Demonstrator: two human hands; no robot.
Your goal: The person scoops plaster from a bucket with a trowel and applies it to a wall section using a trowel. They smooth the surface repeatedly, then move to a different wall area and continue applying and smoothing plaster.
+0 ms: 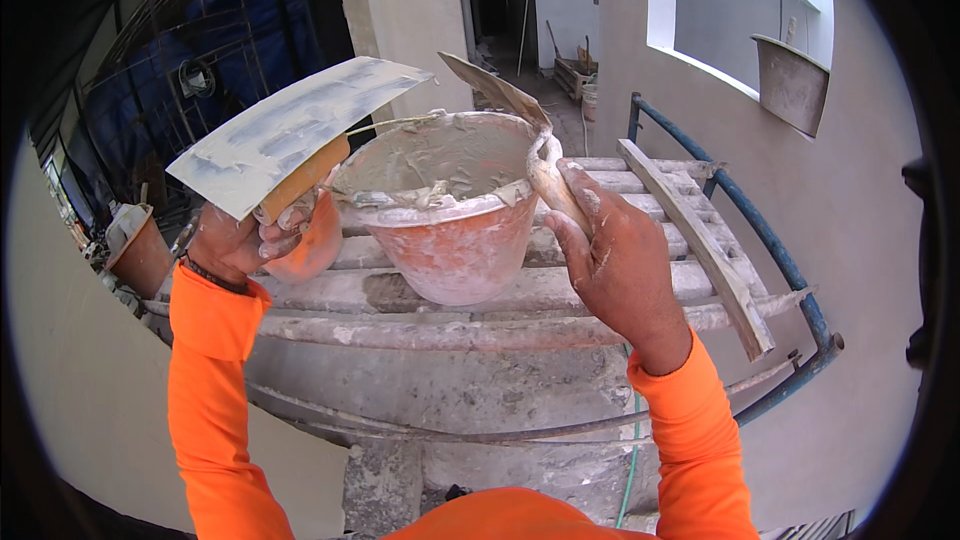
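My left hand is wrapped round the wooden handle of a plastering trowel. Its wide flat blade, smeared with pale plaster, is raised to the left of a bucket. In my right hand is the plaster-caked handle of a hand trowel, its blade slanting up to the left above the bucket's right rim. The orange bucket stands upright between my hands, its rim and inner wall coated with wet plaster. How much plaster lies at its bottom is hidden. Behind my left hand, a second orange container shows in part.
The bucket rests on a scaffold platform of plaster-stained round poles. A loose wooden plank lies along its right side, beside a blue metal rail. A grey bucket is against the right wall. Another orange bucket stands far left.
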